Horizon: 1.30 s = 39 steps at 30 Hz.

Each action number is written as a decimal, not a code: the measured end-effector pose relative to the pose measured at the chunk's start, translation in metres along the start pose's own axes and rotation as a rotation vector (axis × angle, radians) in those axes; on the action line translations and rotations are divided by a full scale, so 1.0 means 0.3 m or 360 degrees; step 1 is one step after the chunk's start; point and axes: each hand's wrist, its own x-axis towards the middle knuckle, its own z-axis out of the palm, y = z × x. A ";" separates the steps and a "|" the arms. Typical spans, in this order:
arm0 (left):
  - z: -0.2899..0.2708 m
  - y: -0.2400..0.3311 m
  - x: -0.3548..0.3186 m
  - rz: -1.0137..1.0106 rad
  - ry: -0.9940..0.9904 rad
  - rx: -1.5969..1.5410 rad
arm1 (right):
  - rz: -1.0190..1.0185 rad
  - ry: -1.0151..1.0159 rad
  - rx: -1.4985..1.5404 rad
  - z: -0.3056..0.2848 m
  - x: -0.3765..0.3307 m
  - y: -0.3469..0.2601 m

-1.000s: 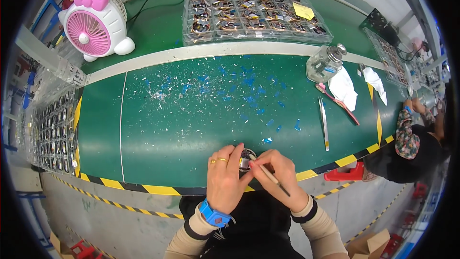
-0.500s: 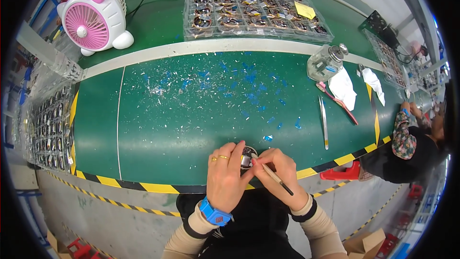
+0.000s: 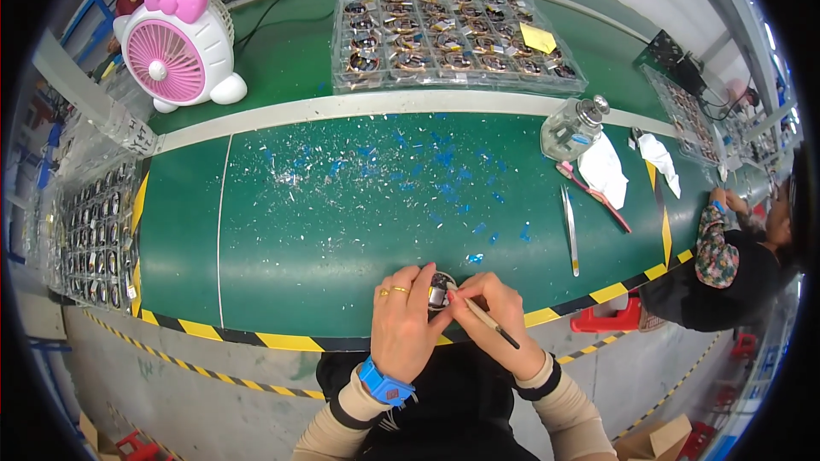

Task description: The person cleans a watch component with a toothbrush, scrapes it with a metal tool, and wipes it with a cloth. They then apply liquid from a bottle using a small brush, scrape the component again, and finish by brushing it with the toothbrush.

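Observation:
Close to the front edge of the green bench, my left hand (image 3: pixel 400 324) is closed around a small round electronic part (image 3: pixel 438 292). Dark and silvery areas show on the part; my fingers cover much of the rest. My right hand (image 3: pixel 502 314) pinches a thin, light-coloured stick tool (image 3: pixel 485 316) with a black rear end. Its tip is at the right side of the part, partly hidden by the fingers, so I cannot tell whether it touches.
White and blue scraps (image 3: pixel 359 166) litter the bench (image 3: pixel 282 282). To the right lie tweezers (image 3: pixel 571 235), a pink brush (image 3: pixel 598 196), white tissue (image 3: pixel 604 172) and a glass bottle (image 3: pixel 571 130). Trays of parts (image 3: pixel 453 85) (image 3: pixel 73 230) and a pink-white fan (image 3: pixel 171 47) stand around. A co-worker (image 3: pixel 717 265) sits right.
The whole view has shifted slightly, with the bench items lower in the picture. Both hands keep their hold and nearly the same pose around the part.

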 end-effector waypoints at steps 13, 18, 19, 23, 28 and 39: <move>0.008 -0.011 0.003 0.0008 0.0049 -0.0033 | 0.0122 0.0021 0.0100 0.001 -0.002 0.003; 0.002 -0.013 -0.003 0.0008 0.0035 -0.0015 | -0.0067 -0.0171 -0.0011 -0.004 0.005 -0.001; 0.003 -0.012 -0.002 0.0011 0.0023 -0.0014 | -0.0005 -0.0138 0.0038 -0.001 0.004 -0.004; 0.008 -0.011 0.000 0.0037 0.0047 -0.0036 | 0.0140 -0.0016 0.0158 0.005 -0.011 0.000; 0.011 -0.016 -0.010 0.0031 0.0043 -0.0034 | 0.0195 -0.0038 0.0161 0.002 -0.003 -0.012; 0.009 -0.020 0.000 0.0116 0.0064 0.0021 | 0.0139 -0.0036 0.0083 0.009 -0.002 -0.013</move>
